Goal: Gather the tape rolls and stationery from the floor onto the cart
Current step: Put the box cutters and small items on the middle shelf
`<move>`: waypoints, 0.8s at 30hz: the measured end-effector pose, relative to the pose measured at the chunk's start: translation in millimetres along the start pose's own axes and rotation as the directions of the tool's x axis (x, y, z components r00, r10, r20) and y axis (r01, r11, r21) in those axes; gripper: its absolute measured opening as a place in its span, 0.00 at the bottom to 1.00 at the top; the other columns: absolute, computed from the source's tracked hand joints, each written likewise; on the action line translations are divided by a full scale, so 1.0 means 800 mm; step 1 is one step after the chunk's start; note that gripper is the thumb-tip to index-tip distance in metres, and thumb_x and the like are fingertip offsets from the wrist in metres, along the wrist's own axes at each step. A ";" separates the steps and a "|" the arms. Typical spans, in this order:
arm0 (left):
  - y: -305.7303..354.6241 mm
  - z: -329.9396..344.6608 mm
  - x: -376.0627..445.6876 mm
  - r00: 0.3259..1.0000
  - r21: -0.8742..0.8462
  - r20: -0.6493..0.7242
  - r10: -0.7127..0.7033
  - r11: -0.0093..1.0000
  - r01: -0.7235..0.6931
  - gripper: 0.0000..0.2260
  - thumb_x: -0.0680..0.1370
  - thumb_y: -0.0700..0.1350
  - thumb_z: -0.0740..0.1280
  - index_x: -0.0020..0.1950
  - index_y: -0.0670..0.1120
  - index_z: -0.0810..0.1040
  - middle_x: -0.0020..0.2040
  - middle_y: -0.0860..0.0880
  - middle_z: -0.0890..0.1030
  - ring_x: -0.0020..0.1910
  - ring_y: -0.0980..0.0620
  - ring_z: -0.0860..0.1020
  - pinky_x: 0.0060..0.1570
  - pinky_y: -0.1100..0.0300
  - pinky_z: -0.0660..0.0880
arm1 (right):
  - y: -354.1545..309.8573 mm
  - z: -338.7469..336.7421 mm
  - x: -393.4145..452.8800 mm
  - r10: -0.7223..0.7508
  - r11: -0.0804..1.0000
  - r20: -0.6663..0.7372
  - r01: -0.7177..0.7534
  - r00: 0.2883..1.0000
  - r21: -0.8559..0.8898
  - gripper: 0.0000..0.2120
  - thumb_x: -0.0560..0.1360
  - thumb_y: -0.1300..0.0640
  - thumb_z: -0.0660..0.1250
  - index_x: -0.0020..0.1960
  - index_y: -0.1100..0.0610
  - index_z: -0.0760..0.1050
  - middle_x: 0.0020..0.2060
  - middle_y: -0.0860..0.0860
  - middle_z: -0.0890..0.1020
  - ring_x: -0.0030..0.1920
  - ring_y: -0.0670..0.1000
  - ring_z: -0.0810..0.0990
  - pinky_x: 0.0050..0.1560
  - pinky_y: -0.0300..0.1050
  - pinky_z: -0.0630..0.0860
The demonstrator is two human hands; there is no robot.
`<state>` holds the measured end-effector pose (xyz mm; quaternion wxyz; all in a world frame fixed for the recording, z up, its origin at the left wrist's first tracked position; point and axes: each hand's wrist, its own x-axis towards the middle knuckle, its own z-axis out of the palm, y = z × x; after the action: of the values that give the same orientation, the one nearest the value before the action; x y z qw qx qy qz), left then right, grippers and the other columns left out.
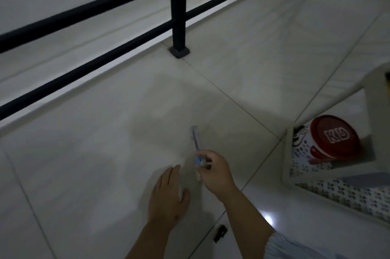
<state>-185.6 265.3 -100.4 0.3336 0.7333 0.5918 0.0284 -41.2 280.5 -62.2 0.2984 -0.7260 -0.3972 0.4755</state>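
My right hand [215,171] grips a thin pen-like item [196,139] with a blue band near my fingers; its far end points away over the tiled floor. The picture is blurred, so its exact kind is unclear. My left hand [168,195] hovers beside it, fingers straight and holding nothing. The white cart [299,176] stands at the right edge, with a perforated shelf. A small black clip-like object [220,233] lies on the floor between my forearms.
A red-lidded tub marked KID [335,138] sits on the cart's shelf. A black metal railing [178,5] with a post crosses the far side of the pale tiled floor [84,163]. The light is dim.
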 end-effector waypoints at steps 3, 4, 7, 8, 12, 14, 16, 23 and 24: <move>0.027 -0.016 -0.008 0.998 -0.042 -0.047 0.032 0.999 -0.034 0.30 0.74 0.59 0.53 0.74 0.48 0.55 0.74 0.49 0.61 0.73 0.49 0.59 0.70 0.55 0.60 | -0.010 -0.035 -0.030 -0.011 0.989 -0.051 0.018 0.999 0.145 0.12 0.75 0.68 0.63 0.52 0.54 0.75 0.49 0.58 0.77 0.37 0.50 0.76 0.31 0.30 0.75; 0.040 -0.023 -0.013 0.996 -0.034 -0.071 0.062 0.997 -0.064 0.30 0.74 0.59 0.52 0.74 0.47 0.56 0.73 0.49 0.62 0.73 0.49 0.59 0.70 0.55 0.61 | -0.015 -0.047 -0.041 -0.022 0.979 -0.068 0.036 0.997 0.199 0.12 0.74 0.68 0.63 0.51 0.53 0.75 0.46 0.57 0.77 0.35 0.47 0.76 0.31 0.31 0.75; 0.077 -0.042 -0.028 0.979 -0.018 -0.133 0.152 0.988 -0.155 0.32 0.71 0.59 0.48 0.73 0.47 0.58 0.72 0.49 0.64 0.71 0.49 0.62 0.68 0.56 0.62 | -0.032 -0.080 -0.074 -0.057 0.942 -0.109 0.090 0.992 0.323 0.14 0.74 0.70 0.63 0.48 0.52 0.77 0.41 0.51 0.76 0.28 0.39 0.76 0.31 0.32 0.74; 0.090 -0.047 -0.034 0.974 -0.022 -0.148 0.173 0.984 -0.178 0.33 0.70 0.59 0.48 0.73 0.47 0.58 0.72 0.49 0.64 0.71 0.50 0.62 0.68 0.56 0.62 | -0.039 -0.090 -0.085 -0.063 0.931 -0.124 0.103 0.990 0.349 0.14 0.74 0.70 0.63 0.47 0.52 0.77 0.41 0.50 0.76 0.28 0.38 0.76 0.31 0.32 0.73; 0.149 -0.070 -0.071 0.943 -0.019 -0.196 0.269 0.960 -0.278 0.37 0.67 0.62 0.44 0.72 0.46 0.59 0.72 0.48 0.65 0.70 0.49 0.63 0.68 0.57 0.61 | -0.067 -0.131 -0.143 -0.101 0.902 -0.188 0.170 0.977 0.396 0.15 0.75 0.69 0.63 0.46 0.49 0.77 0.42 0.49 0.78 0.34 0.43 0.77 0.32 0.32 0.74; 0.177 -0.084 -0.092 0.926 -0.016 -0.214 0.313 0.946 -0.323 0.35 0.68 0.61 0.46 0.72 0.47 0.59 0.72 0.49 0.65 0.70 0.50 0.63 0.68 0.57 0.61 | -0.082 -0.151 -0.174 -0.126 0.893 -0.225 0.209 0.966 0.398 0.15 0.75 0.68 0.63 0.46 0.46 0.77 0.45 0.51 0.79 0.38 0.46 0.77 0.34 0.34 0.74; 0.202 -0.100 -0.118 0.910 0.001 -0.216 0.353 0.932 -0.362 0.32 0.71 0.58 0.50 0.73 0.47 0.58 0.72 0.50 0.64 0.71 0.51 0.62 0.68 0.58 0.61 | -0.096 -0.172 -0.206 -0.153 0.887 -0.257 0.247 0.954 0.390 0.16 0.75 0.67 0.64 0.46 0.45 0.77 0.50 0.54 0.80 0.42 0.49 0.78 0.36 0.35 0.75; 0.283 -0.161 -0.210 0.815 0.086 -0.308 0.491 0.868 -0.490 0.34 0.69 0.60 0.48 0.72 0.45 0.60 0.71 0.47 0.66 0.69 0.48 0.65 0.67 0.57 0.63 | -0.141 -0.234 -0.328 -0.278 0.848 -0.352 0.400 0.894 0.346 0.13 0.75 0.67 0.63 0.52 0.51 0.77 0.46 0.47 0.79 0.41 0.46 0.78 0.40 0.37 0.77; 0.297 -0.168 -0.222 0.795 0.089 -0.323 0.513 0.853 -0.514 0.34 0.69 0.60 0.49 0.71 0.44 0.61 0.70 0.46 0.67 0.69 0.47 0.66 0.66 0.57 0.63 | -0.145 -0.242 -0.346 -0.290 0.840 -0.367 0.419 0.884 0.344 0.12 0.75 0.67 0.63 0.54 0.53 0.77 0.44 0.47 0.79 0.40 0.47 0.78 0.39 0.37 0.77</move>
<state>-95.1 151.0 190.8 0.2087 0.8498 0.4186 0.2430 40.1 90.5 229.3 0.5858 -0.6223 -0.3660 0.3683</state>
